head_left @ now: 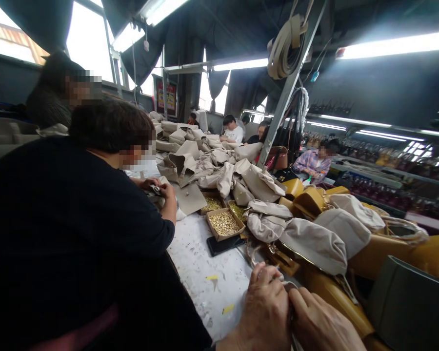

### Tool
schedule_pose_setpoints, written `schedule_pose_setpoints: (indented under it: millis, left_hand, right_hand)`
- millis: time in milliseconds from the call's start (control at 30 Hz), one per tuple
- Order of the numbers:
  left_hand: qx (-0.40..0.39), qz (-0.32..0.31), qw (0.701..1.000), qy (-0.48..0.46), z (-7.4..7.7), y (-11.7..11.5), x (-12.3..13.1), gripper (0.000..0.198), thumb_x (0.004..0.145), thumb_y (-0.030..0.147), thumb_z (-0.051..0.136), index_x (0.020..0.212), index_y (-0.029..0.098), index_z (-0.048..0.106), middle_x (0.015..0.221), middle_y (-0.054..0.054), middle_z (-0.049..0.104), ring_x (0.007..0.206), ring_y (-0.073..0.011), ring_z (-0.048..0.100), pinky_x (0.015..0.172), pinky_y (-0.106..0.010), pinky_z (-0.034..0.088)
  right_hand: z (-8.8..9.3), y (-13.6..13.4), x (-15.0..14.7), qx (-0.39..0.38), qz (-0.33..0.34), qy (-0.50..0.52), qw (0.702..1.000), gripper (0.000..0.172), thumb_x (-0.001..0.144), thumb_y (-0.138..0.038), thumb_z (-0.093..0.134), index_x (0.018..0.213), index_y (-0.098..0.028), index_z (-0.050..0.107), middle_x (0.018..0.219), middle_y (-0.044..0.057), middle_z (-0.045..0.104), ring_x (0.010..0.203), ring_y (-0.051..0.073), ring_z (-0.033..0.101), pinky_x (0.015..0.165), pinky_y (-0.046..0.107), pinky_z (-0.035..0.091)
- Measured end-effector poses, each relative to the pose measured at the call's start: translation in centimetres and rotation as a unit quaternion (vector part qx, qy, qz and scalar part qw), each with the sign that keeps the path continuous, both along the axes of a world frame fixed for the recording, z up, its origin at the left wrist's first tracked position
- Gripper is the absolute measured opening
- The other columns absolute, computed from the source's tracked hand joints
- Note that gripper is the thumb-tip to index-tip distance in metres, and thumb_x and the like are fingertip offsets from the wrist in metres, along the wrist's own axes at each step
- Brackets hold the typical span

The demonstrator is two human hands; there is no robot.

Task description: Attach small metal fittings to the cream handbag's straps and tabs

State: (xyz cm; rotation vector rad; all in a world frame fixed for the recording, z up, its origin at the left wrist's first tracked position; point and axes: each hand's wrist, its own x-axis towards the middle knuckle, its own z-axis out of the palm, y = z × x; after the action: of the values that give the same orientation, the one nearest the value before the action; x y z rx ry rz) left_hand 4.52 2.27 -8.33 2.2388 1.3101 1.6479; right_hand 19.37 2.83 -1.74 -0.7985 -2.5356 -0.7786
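Low in the view, my left hand (265,304) has its fingers curled over a small piece, mostly hidden, with a bit of pale material and a brown edge showing. My right hand (320,317) is close against it, fingers bent and pressed together on the same piece. What exactly the hands grip cannot be made out. Just beyond them lie a mustard strap with metal fittings (281,258) and a cream cloth pouch (316,243). A cardboard box of small gold metal pieces (225,223) stands farther up the table, beside a black phone (225,244).
A co-worker in a dark top (76,219) sits close on the left, handling a piece of material. Beige bag parts (219,161) are heaped along the white table (193,248). Mustard bags (395,253) and a dark green bag (411,302) crowd the right side. A metal post (292,83) rises behind.
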Motion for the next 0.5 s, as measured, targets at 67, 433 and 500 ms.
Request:
schedule_pose_setpoints:
  millis: [67,433,500]
  left_hand:
    - [0.011,0.001,1.0,0.009,-0.4,0.3,0.0,0.006,0.082,0.016,0.059,0.083,0.02,0.064,0.085,-0.009,0.071,0.109,-0.0292,0.061,0.117,-0.054,0.034]
    - [0.008,-0.024,1.0,-0.009,-2.2,1.5,-0.7,0.016,0.08,0.02,0.053,0.091,0.023,0.063,0.087,-0.005,0.073,0.117,-0.0288,0.064,0.123,-0.054,0.03]
    - [0.034,-0.004,0.999,0.0,-3.1,2.2,-0.6,0.018,0.085,0.016,0.049,0.092,0.024,0.063,0.086,-0.003,0.074,0.124,-0.0272,0.063,0.126,-0.051,0.025]
  right_hand:
    - [-0.3,0.3,0.1,-0.006,0.002,-0.004,1.0,0.032,0.073,0.003,0.043,0.087,-0.026,0.042,0.064,-0.002,0.059,0.048,0.018,0.061,0.047,0.029,0.042]
    - [0.0,1.1,-0.7,0.026,-0.009,0.062,0.998,0.029,0.084,0.003,0.035,0.086,-0.026,0.041,0.064,-0.003,0.058,0.05,0.016,0.06,0.052,0.027,0.043]
    - [-0.1,1.4,-1.0,0.02,-0.019,0.091,0.995,0.026,0.091,-0.002,0.034,0.085,-0.026,0.04,0.065,-0.004,0.06,0.051,0.016,0.06,0.052,0.026,0.043]
